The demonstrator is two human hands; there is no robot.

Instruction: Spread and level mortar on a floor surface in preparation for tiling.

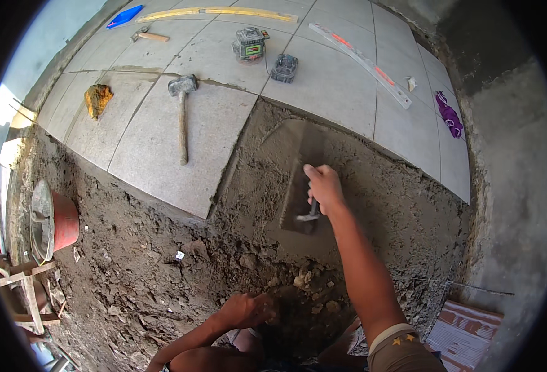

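Observation:
My right hand (323,186) grips the handle of a flat metal trowel (297,186), which lies on grey wet mortar (354,211) beside the edge of the laid tiles (149,158). Part of the mortar under the blade looks smoothed, with rougher mortar around it. My left hand (248,307) is low at the middle, close to my bent knee, fingers curled over the rough, lumpy dirt; whatever is in it is hidden.
Mallet (182,124), hammer (149,35), straightedge (360,65), yellow bar (248,13), two grey devices (248,44), blue scoop (124,16), yellowish lump (98,99) and purple cloth (448,116) rest on tiles. A red bucket (64,220), wooden frame (31,294) and box (465,332) flank the dirt.

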